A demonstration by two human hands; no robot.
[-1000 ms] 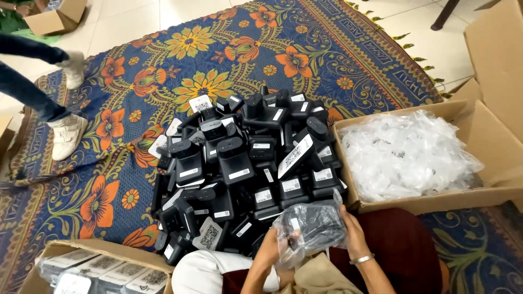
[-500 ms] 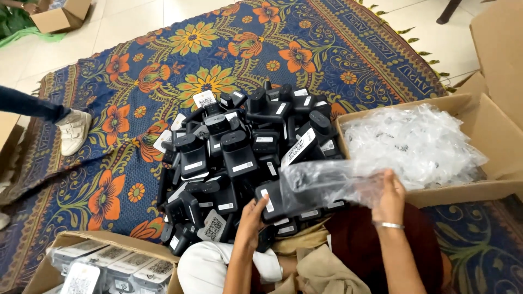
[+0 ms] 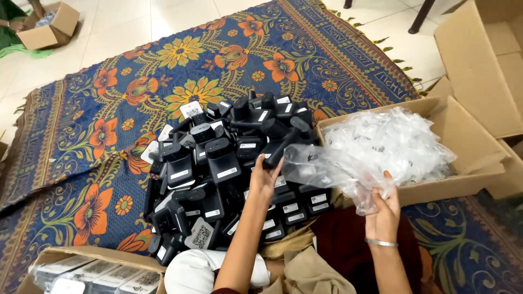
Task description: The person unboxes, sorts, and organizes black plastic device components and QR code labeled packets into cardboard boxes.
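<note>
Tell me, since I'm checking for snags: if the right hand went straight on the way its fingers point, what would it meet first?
Probably the clear plastic bag the right hand already grips, then the cardboard box.

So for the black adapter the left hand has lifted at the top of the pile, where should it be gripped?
Probably by its lower end, from the near side, as the left hand does. The black adapter tilts up and right, its far end pointing toward the clear plastic bag pinched by the right hand, so a low grip leaves that end free.
</note>
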